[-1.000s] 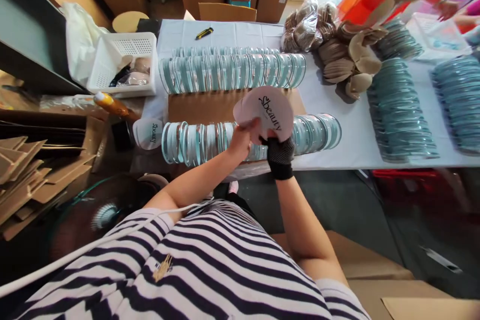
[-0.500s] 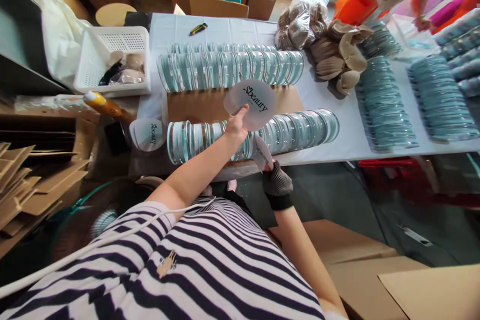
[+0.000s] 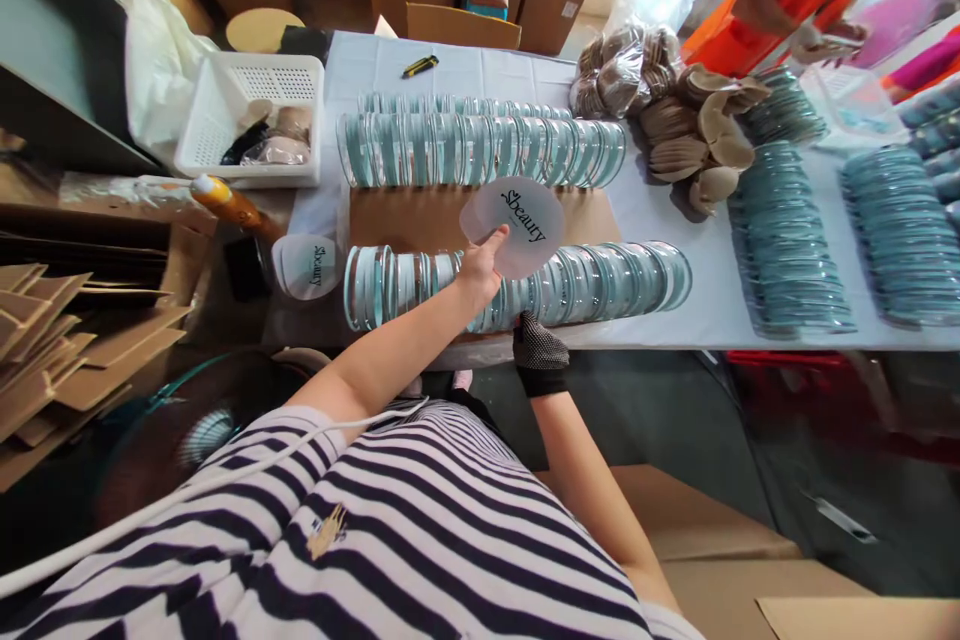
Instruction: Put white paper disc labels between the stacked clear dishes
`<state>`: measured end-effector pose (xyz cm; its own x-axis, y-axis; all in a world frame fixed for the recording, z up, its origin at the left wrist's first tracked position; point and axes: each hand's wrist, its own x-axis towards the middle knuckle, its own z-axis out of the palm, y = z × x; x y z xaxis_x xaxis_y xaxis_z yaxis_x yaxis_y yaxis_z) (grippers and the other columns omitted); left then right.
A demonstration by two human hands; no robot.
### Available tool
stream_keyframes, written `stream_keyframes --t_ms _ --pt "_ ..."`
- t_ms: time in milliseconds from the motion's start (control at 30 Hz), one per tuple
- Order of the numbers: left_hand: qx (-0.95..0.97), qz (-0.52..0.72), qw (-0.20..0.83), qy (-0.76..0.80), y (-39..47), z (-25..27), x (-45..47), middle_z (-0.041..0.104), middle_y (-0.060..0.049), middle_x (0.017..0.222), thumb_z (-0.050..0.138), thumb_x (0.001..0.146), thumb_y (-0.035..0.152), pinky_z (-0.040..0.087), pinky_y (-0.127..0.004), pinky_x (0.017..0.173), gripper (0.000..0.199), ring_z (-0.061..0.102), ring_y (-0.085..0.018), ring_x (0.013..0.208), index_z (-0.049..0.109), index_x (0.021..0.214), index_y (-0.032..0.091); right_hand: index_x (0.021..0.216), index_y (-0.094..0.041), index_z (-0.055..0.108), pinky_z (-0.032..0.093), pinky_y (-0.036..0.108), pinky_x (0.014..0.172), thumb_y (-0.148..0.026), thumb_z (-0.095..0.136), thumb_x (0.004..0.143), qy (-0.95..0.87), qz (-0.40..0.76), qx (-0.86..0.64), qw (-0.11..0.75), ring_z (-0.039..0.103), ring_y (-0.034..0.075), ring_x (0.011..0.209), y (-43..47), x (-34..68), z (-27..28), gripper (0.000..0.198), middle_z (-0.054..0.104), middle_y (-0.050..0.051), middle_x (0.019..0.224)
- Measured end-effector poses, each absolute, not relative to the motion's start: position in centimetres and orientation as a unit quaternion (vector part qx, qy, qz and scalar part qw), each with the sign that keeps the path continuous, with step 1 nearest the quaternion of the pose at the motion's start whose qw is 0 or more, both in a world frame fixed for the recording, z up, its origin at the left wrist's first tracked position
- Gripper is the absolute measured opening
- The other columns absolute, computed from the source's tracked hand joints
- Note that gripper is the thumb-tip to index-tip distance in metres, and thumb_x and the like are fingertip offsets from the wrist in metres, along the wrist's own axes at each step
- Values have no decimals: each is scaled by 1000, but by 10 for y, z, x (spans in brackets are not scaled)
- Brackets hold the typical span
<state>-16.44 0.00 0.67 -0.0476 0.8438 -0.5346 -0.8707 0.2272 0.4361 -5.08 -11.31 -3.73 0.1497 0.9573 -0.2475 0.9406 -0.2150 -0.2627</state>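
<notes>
Plainly, left hand [image 3: 480,270] pinches printed card [image 3: 534,218] | right hand [image 3: 540,345] at near glossy row [image 3: 615,278]: grip hidden, can't tell

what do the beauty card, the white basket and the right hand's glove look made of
Beauty card: perhaps plastic or coated paper; smooth, pale, with crisp black print.
White basket: probably moulded plastic, with regular small holes through its wall.
Glove: seemingly knitted fabric, dark and finely speckled; fibre unclear.

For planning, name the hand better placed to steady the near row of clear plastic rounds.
Likely the black-gloved right hand, beside that row; the left hand holds a white, rounded, printed sheet.
</notes>
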Motion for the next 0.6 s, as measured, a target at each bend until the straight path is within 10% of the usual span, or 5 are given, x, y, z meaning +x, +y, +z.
stream_keyframes --t_ms 267,367,467,600 --pt "25 645 655 393 -7 10 -157 76 -10 108 79 72 15 44 -49 110 35 63 -29 121 73 106 15 111 -18 58 37 24 44 -56 46 86 -484 623 -581 201 44 13 43 -98 -31 -32 48 49 -5 53" --pt "35 650 649 393 -4 8 -153 77 -8 101 80 71 16 46 -48 109 29 65 -28 118 74 99 15 89 -17 64 45 27 51 -60 52 83 -559 466 -652 213 52 15 49 -76 -10 -12 45 56 0 56" --pt "62 661 635 395 -8 9 -151 78 -6 93 81 67 16 47 -46 107 22 67 -27 114 75 89 15 117 -17 61 54 39 85 -56 44 90 -590 217 -691 358 66 23 96 -51 -1 16 50 70 12 103" --pt "78 659 639 389 -27 13 -154 78 -5 87 82 65 18 50 -42 103 20 70 -27 108 75 84 16 134 -18 54 37 51 112 -52 49 91 -696 43 -627 347 37 29 142 -49 -31 34 55 44 18 149"
